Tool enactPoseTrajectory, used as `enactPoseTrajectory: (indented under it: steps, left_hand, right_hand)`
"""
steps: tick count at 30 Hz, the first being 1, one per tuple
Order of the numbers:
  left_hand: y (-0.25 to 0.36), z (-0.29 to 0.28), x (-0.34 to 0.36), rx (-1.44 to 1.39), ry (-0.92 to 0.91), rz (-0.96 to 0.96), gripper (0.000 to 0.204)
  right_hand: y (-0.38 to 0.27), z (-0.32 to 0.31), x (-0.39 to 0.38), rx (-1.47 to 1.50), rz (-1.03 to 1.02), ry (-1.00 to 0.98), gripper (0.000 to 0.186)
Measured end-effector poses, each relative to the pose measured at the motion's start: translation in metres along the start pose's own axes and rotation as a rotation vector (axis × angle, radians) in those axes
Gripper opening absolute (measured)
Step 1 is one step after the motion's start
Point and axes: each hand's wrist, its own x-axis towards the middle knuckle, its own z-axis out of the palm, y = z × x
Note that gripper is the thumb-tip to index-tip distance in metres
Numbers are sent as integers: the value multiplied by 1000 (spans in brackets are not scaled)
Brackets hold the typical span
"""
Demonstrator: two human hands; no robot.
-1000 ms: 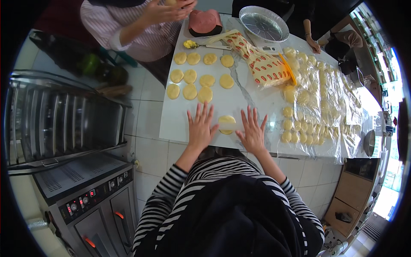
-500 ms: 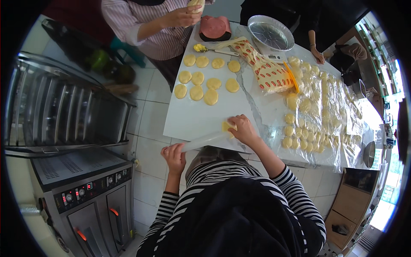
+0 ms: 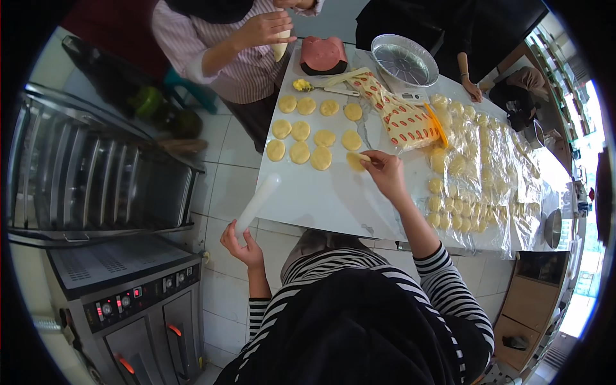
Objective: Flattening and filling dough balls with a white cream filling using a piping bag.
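My left hand (image 3: 240, 247) grips the lower end of a white plastic rolling pin (image 3: 260, 197), which slants up over the table's near left edge. My right hand (image 3: 385, 170) is closed in a pinch on a flattened yellow dough round (image 3: 356, 162), held by its edge near the rows. Several flattened dough rounds (image 3: 300, 153) lie on the marbled white table (image 3: 321, 202) in front of me. To the right, many dough pieces (image 3: 457, 163) lie under clear plastic, beside a patterned bag with an orange edge (image 3: 410, 128).
A co-worker in a striped shirt (image 3: 212, 58) holds a pale bag at the far left; another person's hand (image 3: 473, 90) is at far right. Foil tray (image 3: 404, 58), scale (image 3: 409, 96), pink item (image 3: 322, 51) and spatula (image 3: 340, 91) occupy the back. Steel oven (image 3: 138, 301) and racks (image 3: 102, 167) stand left.
My hands were spread over the pin and dough; the pin has swung upright toward the left in my left hand, while my right hand has lifted the round and moved toward the rows.
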Motion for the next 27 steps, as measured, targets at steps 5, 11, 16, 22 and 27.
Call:
enactPoseTrajectory:
  steps: [5, 11, 16, 22, 27]
  left_hand:
    - [2, 19, 7, -147, -49, -98, 28]
    - [7, 37, 22, -224, -151, -108, 29]
    - [24, 73, 35, -421, -264, -143, 30]
    - [53, 110, 35, -689, -367, -151, 33]
    - [106, 132, 21, -767, -486, -109, 34]
  right_hand:
    - [48, 28, -32, -728, -355, -271, 46]
    - [27, 39, -42, -688, -211, -101, 66]
    - [30, 30, -37, -771, -128, -430, 68]
    - [22, -79, -78, -526, 85, 713, 69]
    - [88, -215, -212, -229, 400, 1648, 54]
